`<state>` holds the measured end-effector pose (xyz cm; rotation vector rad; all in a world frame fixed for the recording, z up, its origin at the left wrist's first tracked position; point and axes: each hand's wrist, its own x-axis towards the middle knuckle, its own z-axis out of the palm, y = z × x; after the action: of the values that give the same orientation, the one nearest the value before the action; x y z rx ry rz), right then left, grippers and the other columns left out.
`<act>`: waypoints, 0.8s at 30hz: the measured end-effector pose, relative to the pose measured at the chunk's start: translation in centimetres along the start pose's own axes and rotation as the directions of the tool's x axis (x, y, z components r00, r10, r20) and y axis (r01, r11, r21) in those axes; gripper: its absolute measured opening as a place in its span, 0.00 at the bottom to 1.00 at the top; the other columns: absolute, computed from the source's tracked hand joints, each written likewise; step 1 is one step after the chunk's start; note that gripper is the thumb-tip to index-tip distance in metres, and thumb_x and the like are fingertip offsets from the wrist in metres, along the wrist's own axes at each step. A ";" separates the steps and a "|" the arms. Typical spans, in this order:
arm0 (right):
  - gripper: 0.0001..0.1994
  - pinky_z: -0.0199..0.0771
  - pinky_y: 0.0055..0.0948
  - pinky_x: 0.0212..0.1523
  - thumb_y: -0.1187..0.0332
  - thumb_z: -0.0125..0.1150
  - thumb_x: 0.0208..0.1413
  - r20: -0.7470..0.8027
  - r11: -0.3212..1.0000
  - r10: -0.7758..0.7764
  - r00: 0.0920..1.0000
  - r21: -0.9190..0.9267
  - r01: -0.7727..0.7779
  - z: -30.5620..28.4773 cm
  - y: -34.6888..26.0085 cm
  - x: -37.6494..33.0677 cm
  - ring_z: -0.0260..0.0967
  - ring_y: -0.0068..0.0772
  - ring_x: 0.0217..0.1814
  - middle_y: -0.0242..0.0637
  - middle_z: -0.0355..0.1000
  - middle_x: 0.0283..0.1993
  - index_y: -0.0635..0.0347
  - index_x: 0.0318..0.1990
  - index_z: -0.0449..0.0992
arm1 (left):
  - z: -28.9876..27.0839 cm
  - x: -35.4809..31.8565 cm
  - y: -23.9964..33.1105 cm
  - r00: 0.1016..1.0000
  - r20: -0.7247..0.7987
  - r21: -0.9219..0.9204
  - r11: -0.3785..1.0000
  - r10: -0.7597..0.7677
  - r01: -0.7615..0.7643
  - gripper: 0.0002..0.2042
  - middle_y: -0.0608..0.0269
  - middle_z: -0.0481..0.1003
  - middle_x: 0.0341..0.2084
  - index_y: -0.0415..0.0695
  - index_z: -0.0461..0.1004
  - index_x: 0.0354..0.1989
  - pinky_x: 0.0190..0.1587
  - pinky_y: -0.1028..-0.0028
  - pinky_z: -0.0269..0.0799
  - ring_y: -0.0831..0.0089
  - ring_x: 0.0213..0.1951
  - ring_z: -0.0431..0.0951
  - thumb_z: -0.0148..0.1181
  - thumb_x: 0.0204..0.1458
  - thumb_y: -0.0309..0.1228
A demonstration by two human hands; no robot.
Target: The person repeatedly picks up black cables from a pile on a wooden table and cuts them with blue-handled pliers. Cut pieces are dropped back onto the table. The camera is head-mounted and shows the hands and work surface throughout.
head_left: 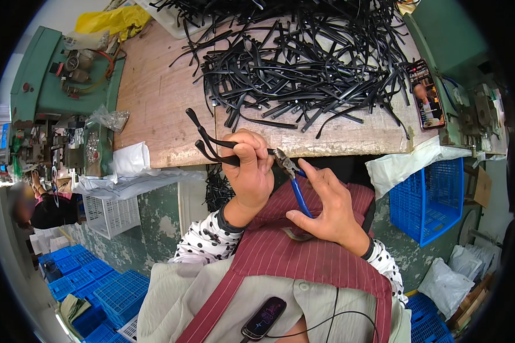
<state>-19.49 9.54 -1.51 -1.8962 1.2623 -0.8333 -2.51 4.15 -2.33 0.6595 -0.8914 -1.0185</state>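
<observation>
Several black eyeglass temple arms are pinched in my left hand, their curved tips sticking out to the left. My right hand is wrapped loosely round blue-handled cutting pliers, thumb on one side and fingers on the other. The pliers' metal jaws sit right beside the fingertips of my left hand, at the ends of the temple arms. Whether the jaws touch a piece, I cannot tell. Beyond both hands, a large heap of black temple arms covers the far part of the wooden table.
Green machines stand on both sides, the left one with a gauge and hoses. A phone leans at the right. Blue crates and white bags are low on the right; more blue crates and another person are at the left.
</observation>
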 end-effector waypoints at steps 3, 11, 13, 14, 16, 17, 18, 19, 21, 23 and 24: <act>0.47 0.75 0.38 0.37 0.57 0.79 0.35 -0.029 0.999 -0.013 0.999 0.032 0.014 0.2 0.2 0.0 0.71 0.43 0.37 0.42 0.68 0.40 0.57 0.69 0.67 | 0.0 -0.1 0.1 1.000 -0.005 0.000 1.000 -0.015 0.015 0.16 0.65 0.67 0.26 0.43 0.65 0.39 0.21 0.84 0.55 0.85 0.20 0.57 0.49 0.69 0.45; 0.47 0.75 0.38 0.36 0.54 0.77 0.37 0.024 0.998 0.022 0.999 -0.059 -0.021 0.4 0.1 -0.1 0.71 0.43 0.36 0.41 0.67 0.38 0.57 0.69 0.67 | 0.4 0.1 0.3 0.976 -0.105 0.046 0.980 -0.189 0.194 0.15 0.69 0.66 0.26 0.46 0.65 0.36 0.20 0.83 0.53 0.85 0.21 0.58 0.47 0.70 0.44; 0.47 0.76 0.38 0.35 0.54 0.77 0.38 0.048 0.999 0.031 0.998 -0.034 -0.029 0.3 0.3 -0.1 0.71 0.42 0.35 0.42 0.67 0.38 0.57 0.69 0.66 | 0.2 0.3 0.3 0.980 -0.078 0.025 0.982 -0.185 0.187 0.15 0.69 0.66 0.25 0.46 0.65 0.35 0.20 0.84 0.52 0.86 0.21 0.57 0.47 0.70 0.43; 0.47 0.76 0.38 0.35 0.54 0.77 0.38 0.065 0.999 0.029 0.997 -0.019 -0.027 0.2 0.4 0.0 0.71 0.42 0.35 0.42 0.67 0.38 0.58 0.69 0.66 | 0.1 0.3 0.3 0.981 -0.066 0.015 0.983 -0.181 0.182 0.15 0.69 0.66 0.25 0.46 0.65 0.35 0.20 0.84 0.52 0.86 0.21 0.57 0.47 0.70 0.43; 0.47 0.76 0.37 0.34 0.55 0.78 0.38 0.073 1.000 0.022 0.997 -0.003 -0.022 0.2 0.4 0.0 0.71 0.42 0.34 0.42 0.67 0.37 0.59 0.69 0.66 | 0.3 0.3 0.4 0.978 -0.086 0.034 0.980 -0.192 0.196 0.15 0.70 0.66 0.25 0.47 0.65 0.34 0.20 0.84 0.51 0.86 0.21 0.57 0.48 0.70 0.44; 0.47 0.76 0.36 0.34 0.55 0.78 0.38 0.062 1.000 0.019 0.998 -0.004 -0.018 0.4 0.3 -0.1 0.72 0.42 0.34 0.42 0.68 0.37 0.60 0.69 0.66 | 0.4 0.3 0.4 0.976 -0.094 0.043 0.978 -0.198 0.202 0.16 0.71 0.66 0.25 0.47 0.65 0.34 0.20 0.84 0.50 0.87 0.21 0.56 0.48 0.70 0.45; 0.47 0.76 0.36 0.34 0.56 0.78 0.38 0.051 1.000 0.015 0.999 -0.005 -0.015 0.5 0.3 -0.2 0.72 0.42 0.34 0.42 0.68 0.37 0.60 0.69 0.66 | 0.4 0.5 0.5 0.961 -0.117 0.050 0.965 -0.251 0.258 0.16 0.71 0.66 0.24 0.47 0.65 0.34 0.19 0.84 0.50 0.87 0.19 0.55 0.47 0.70 0.45; 0.47 0.76 0.36 0.33 0.56 0.78 0.38 0.047 1.000 0.008 0.999 -0.003 -0.007 0.6 0.3 -0.3 0.72 0.42 0.34 0.42 0.68 0.37 0.61 0.69 0.65 | 0.2 0.7 0.6 0.942 -0.141 0.055 0.948 -0.303 0.313 0.16 0.71 0.66 0.24 0.48 0.65 0.35 0.18 0.85 0.50 0.87 0.18 0.54 0.46 0.70 0.45; 0.47 0.76 0.36 0.33 0.57 0.79 0.38 0.037 1.000 -0.009 0.999 -0.002 0.009 0.8 0.4 -0.5 0.72 0.41 0.33 0.42 0.68 0.37 0.62 0.69 0.65 | -0.2 1.4 0.9 0.888 -0.148 0.030 0.896 -0.435 0.444 0.16 0.71 0.66 0.23 0.49 0.66 0.34 0.18 0.85 0.50 0.87 0.17 0.53 0.47 0.70 0.46; 0.47 0.76 0.36 0.33 0.58 0.79 0.38 0.034 1.000 -0.010 0.999 -0.014 0.010 0.9 0.5 -0.6 0.71 0.41 0.33 0.42 0.68 0.37 0.61 0.69 0.66 | -1.0 2.6 1.5 0.803 -0.110 -0.018 0.809 -0.585 0.587 0.16 0.72 0.66 0.23 0.50 0.67 0.34 0.18 0.84 0.49 0.88 0.18 0.54 0.49 0.69 0.48; 0.46 0.76 0.36 0.33 0.59 0.79 0.38 0.033 1.000 -0.011 0.999 -0.019 0.012 0.8 0.5 -0.6 0.71 0.41 0.34 0.42 0.68 0.38 0.61 0.69 0.66 | -1.3 3.1 1.5 0.763 -0.070 -0.049 0.766 -0.643 0.641 0.16 0.72 0.66 0.22 0.50 0.68 0.34 0.17 0.85 0.49 0.88 0.16 0.52 0.49 0.69 0.47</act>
<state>-19.24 10.13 -2.46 -1.9267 1.2453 -0.7955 0.02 2.00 -0.84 1.0200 -0.5741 -1.6013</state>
